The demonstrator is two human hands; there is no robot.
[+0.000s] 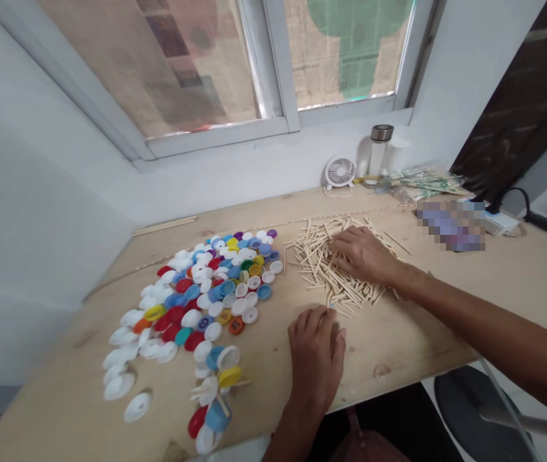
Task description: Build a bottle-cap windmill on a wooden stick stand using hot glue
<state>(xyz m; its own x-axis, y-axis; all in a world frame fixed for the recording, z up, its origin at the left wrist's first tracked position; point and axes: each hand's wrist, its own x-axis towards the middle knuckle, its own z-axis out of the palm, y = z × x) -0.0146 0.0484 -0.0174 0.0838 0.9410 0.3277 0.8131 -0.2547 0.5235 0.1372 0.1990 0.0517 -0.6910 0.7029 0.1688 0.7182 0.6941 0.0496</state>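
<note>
My right hand (363, 253) reaches into a loose heap of short wooden sticks (319, 260). Its fingers and thumb are apart and touch the sticks; no stick shows clearly gripped. Just in front of the heap, my left hand (316, 353) lies on the wooden table (273, 391), fingers bent a little, thumb apart, nothing visible in it. Its fingertips are close to the nearest sticks. To its left spreads a big pile of plastic bottle caps (201, 276) in white, red, blue and yellow. Toward the front edge, several caps with sticks through them (216, 391) are grouped together.
Along the wall stand a small white fan (339, 172) and a glass bottle (378, 154). Plastic-wrapped sticks (422, 183), a blurred-out item (451, 226) and a power strip (495, 221) lie at the right. Long thin sticks (165, 226) rest at the back left. A stool (476, 410) is below.
</note>
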